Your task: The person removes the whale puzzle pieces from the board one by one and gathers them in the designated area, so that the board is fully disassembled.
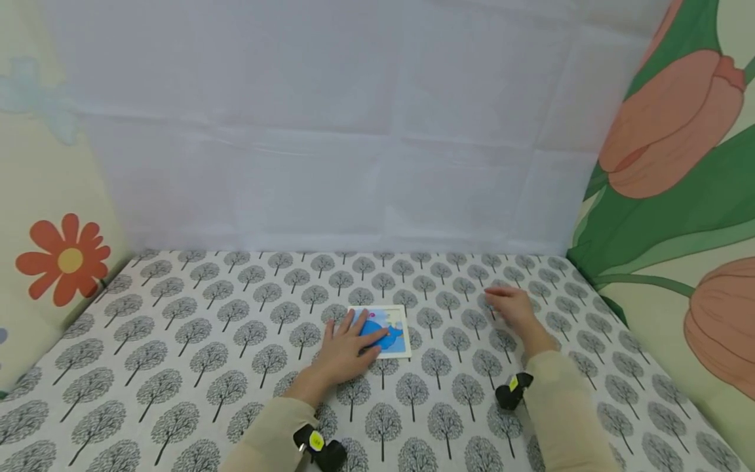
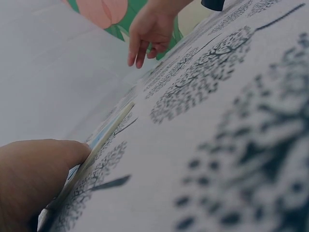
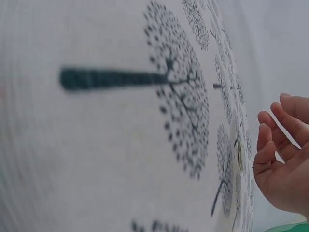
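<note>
A small square picture board point(image 1: 398, 341) with a pale border and a blue cartoon figure lies flat on the patterned cloth. My left hand point(image 1: 345, 354) rests on its left side, fingers spread and covering part of the picture. In the left wrist view the thumb point(image 2: 72, 152) lies at the edge of the board point(image 2: 110, 130). Off to the right, my right hand point(image 1: 512, 307) is held above the cloth, apart from the board. Its fingers bend loosely with nothing between them, as the right wrist view shows point(image 3: 285, 150).
A white cloth printed with grey trees point(image 1: 194, 393) covers the table. Behind it hangs a creased white sheet point(image 1: 330, 131). Walls with a red flower point(image 1: 69, 260) and large tulips point(image 1: 678, 124) flank the sides. Each wrist wears a small black camera point(image 1: 321, 449).
</note>
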The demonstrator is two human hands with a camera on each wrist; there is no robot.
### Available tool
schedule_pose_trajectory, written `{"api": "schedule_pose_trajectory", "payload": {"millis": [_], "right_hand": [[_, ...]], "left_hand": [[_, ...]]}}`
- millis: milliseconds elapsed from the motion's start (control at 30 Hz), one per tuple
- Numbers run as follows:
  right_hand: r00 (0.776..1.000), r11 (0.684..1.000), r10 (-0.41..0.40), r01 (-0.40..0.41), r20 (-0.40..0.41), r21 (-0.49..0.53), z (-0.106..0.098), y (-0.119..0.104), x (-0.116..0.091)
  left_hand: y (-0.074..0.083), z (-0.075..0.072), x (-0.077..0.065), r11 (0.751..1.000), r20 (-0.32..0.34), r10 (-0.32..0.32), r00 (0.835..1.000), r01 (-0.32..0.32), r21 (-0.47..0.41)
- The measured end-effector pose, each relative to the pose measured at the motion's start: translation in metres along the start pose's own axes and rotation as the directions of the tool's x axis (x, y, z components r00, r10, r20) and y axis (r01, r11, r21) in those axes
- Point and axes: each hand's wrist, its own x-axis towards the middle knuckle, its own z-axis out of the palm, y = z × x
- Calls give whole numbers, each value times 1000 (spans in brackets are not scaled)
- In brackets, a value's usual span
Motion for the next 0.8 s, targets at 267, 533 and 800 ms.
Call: {"api": "schedule_pose_trajectory", "payload": {"millis": [267, 533, 800], "right_hand": [[997, 999, -50, 50, 62, 8, 14, -9, -3], [982, 984, -176, 172, 74, 52, 43, -5, 12], [956, 967, -234, 210, 175, 143, 61, -41, -19]], "left_hand": [[-2, 3, 1, 1000, 19, -14, 1000, 14, 17], [-2, 1, 0, 1000, 30, -17, 999, 17, 22], [1, -3, 0, 999, 87, -26, 996, 21, 50]]}}
